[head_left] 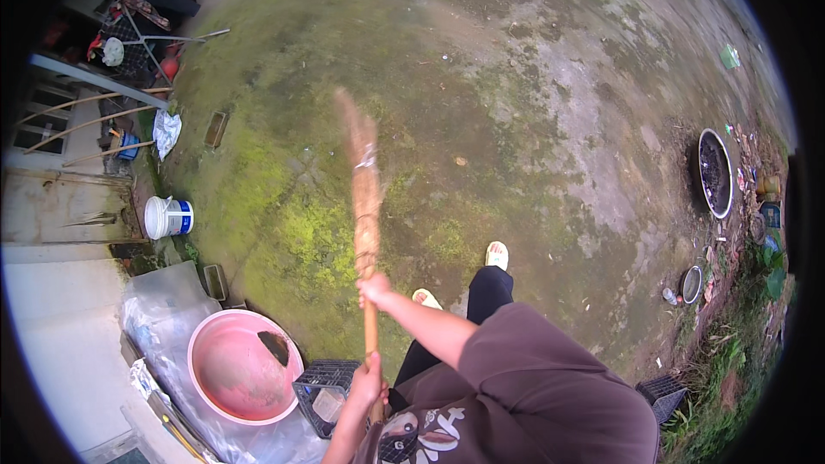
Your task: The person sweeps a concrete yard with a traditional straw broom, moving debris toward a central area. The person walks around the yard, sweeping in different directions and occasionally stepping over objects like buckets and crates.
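A broom [366, 219] with a pale wooden handle stretches away from me, its brown bristle bundle bound round the stick. My right hand [374, 289] is closed round the handle just below the binding. Lower down, near my body, my left hand [369, 381] grips the same handle. The bristle end is smeared by motion, over mossy ground [292, 206]; whether it touches the ground I cannot tell.
To my left are a pink basin [206, 361] on plastic sheeting, a black crate [322, 371] and a white bucket [157, 218]. A drying rack [163, 37] stands farther off. On the right lie a large round tub [727, 182] and a small bowl [692, 285] near weeds.
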A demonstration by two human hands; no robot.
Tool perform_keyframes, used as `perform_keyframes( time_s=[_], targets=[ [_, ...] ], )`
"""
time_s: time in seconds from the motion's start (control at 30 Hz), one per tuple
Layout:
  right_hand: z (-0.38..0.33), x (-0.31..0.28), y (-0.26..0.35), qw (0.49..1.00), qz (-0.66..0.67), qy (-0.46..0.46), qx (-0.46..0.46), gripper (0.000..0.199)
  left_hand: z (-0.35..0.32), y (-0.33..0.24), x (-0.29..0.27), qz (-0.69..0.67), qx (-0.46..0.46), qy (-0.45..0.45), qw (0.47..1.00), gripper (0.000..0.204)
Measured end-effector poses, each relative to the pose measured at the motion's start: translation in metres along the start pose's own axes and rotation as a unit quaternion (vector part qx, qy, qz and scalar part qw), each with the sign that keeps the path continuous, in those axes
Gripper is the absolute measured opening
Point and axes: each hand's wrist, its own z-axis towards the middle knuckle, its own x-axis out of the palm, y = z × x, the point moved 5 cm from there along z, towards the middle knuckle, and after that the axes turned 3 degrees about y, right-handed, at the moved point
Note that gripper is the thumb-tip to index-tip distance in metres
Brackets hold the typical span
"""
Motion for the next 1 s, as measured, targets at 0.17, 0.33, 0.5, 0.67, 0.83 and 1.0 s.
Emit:
perform_keyframes(
  time_s=[0.17, 0.33, 0.5, 0.67, 0.83, 1.0],
  targets=[
    [0.025, 0.094, -0.036, 0.974, -0.215, 0.039, 0.063, 0.021, 0.005, 0.003, -0.043, -0.135, -0.065, -0.069, 0.986, 0.052],
    [0.085, 0.013, 0.046, 0.982, -0.160, -0.025, 0.099, 0.019, 0.057, -0.095, 0.013, -0.054, -0.095, -0.007, 0.994, 0.053],
    [0.091, -0.287, 0.149, 0.955, 0.122, -0.270, 0.020, 0.014, 0.140, -0.193, 0.194, 0.264, -0.092, 0.156, 0.947, 0.062],
    [-0.018, -0.494, 0.115, 0.813, 0.277, -0.503, 0.091, 0.009, 0.161, -0.220, 0.348, 0.554, -0.066, 0.293, 0.776, 0.064],
    [-0.104, -0.500, 0.098, 0.746, 0.450, -0.491, -0.014, 0.009, 0.126, -0.238, 0.373, 0.640, -0.029, 0.385, 0.664, 0.068],
    [-0.080, -0.415, 0.212, 0.808, 0.362, -0.456, -0.091, 0.009, 0.114, -0.306, 0.301, 0.562, 0.036, 0.356, 0.745, 0.068]
  ],
)
